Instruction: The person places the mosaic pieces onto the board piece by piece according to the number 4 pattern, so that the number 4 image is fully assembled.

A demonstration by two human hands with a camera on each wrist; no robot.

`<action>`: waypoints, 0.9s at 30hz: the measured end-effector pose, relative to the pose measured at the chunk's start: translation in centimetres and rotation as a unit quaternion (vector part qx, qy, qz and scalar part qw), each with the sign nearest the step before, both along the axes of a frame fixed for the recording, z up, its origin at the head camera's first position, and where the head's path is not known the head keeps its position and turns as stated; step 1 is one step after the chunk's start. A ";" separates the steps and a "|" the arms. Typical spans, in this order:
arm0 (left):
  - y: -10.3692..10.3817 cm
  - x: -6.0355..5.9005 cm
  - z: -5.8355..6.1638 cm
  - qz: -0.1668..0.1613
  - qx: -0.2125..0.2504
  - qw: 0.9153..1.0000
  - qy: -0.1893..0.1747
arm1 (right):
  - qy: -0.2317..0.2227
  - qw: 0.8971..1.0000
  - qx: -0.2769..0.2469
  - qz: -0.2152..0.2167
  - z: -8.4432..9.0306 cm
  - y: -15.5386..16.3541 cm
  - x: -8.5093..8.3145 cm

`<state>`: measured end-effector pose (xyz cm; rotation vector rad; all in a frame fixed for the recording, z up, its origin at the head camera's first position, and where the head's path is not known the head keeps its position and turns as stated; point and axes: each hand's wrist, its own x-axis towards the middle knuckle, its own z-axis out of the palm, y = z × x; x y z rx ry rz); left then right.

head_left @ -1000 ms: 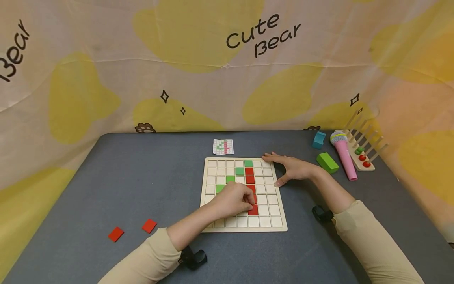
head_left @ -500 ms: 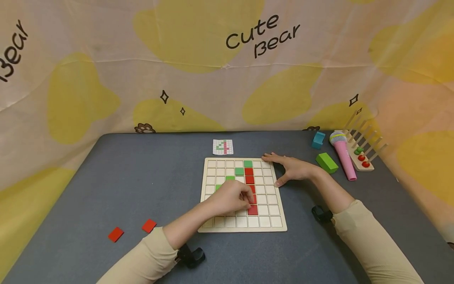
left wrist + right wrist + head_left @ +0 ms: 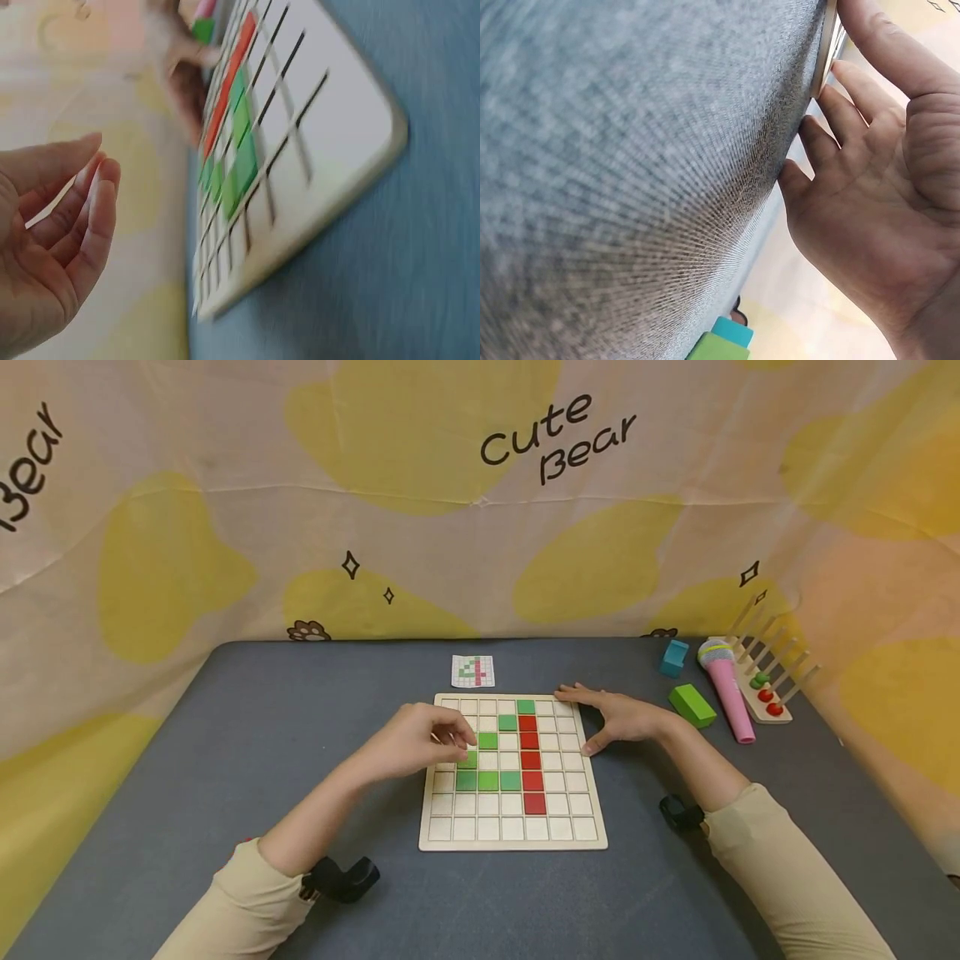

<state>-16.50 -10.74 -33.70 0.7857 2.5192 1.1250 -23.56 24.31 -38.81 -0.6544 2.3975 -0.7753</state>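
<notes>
A square wooden grid board (image 3: 513,845) lies flat on the table. One column holds several red tiles (image 3: 530,761), and several green tiles (image 3: 488,781) form a diagonal and a row beside it. My left hand (image 3: 412,739) hovers over the board's left side; in the left wrist view its fingers (image 3: 94,225) are loosely bent with nothing between them. At the board's upper right edge rests my right hand (image 3: 622,716), thumb and fingers spread along it; the right wrist view shows its fingers (image 3: 840,116) against the board's rim. My left forearm mostly hides a red patch near the sleeve.
Behind the board lies a small pattern card (image 3: 473,672). To the right are a blue block (image 3: 673,657), a green block (image 3: 692,705), a pink toy microphone (image 3: 727,693) and a wooden peg rack (image 3: 772,714) with beads. A patterned cloth hangs behind the table.
My left hand has lifted off the red column and moved left and away from me, uncovering green and red tiles. Its forearm now covers the loose red tiles. My right hand stays put.
</notes>
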 end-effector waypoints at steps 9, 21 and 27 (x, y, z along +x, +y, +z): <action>-8.1 0.6 0.9 0.028 -0.021 0.999 -0.029 | 0.005 1.000 -0.005 0.009 -0.1 -0.1 -0.1; -16.0 2.5 -1.1 -0.056 -0.031 0.989 -0.133 | 0.006 1.000 -0.006 0.005 -0.1 0.0 0.0; -17.7 2.9 -2.5 -0.095 -0.033 0.982 -0.158 | 0.002 1.000 -0.003 0.002 -0.1 0.0 -0.1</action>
